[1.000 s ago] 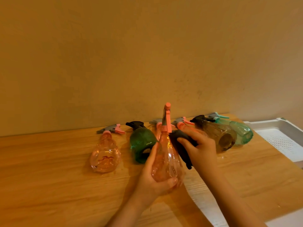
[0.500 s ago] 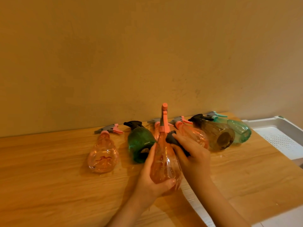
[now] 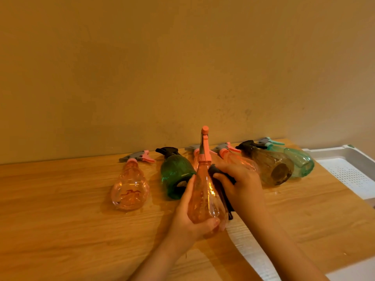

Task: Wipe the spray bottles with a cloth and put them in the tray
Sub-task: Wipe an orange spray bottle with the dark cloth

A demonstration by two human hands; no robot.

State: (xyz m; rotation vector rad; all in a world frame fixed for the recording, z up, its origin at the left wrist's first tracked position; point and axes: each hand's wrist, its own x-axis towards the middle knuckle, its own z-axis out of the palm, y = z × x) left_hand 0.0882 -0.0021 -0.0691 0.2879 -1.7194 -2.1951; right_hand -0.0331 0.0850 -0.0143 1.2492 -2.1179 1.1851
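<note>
My left hand (image 3: 189,218) grips the base of a clear orange spray bottle (image 3: 203,191), held upright with its orange nozzle on top. My right hand (image 3: 241,183) holds a dark cloth (image 3: 222,187) pressed against the bottle's right side. Behind, lying on the wooden table (image 3: 60,230), are a pink bottle (image 3: 130,187), a dark green bottle (image 3: 175,173), another orange bottle (image 3: 239,159), a brown bottle (image 3: 272,167) and a teal bottle (image 3: 298,161). One more bottle is mostly hidden behind the held one. The white perforated tray (image 3: 349,171) sits at the right edge.
A plain tan wall rises right behind the row of bottles. A pale streak crosses the table near my right forearm, and a white surface (image 3: 353,270) shows at the bottom right corner.
My right hand with the cloth has slid down the bottle's right side from near the neck. The left hand keeps its grip on the base.
</note>
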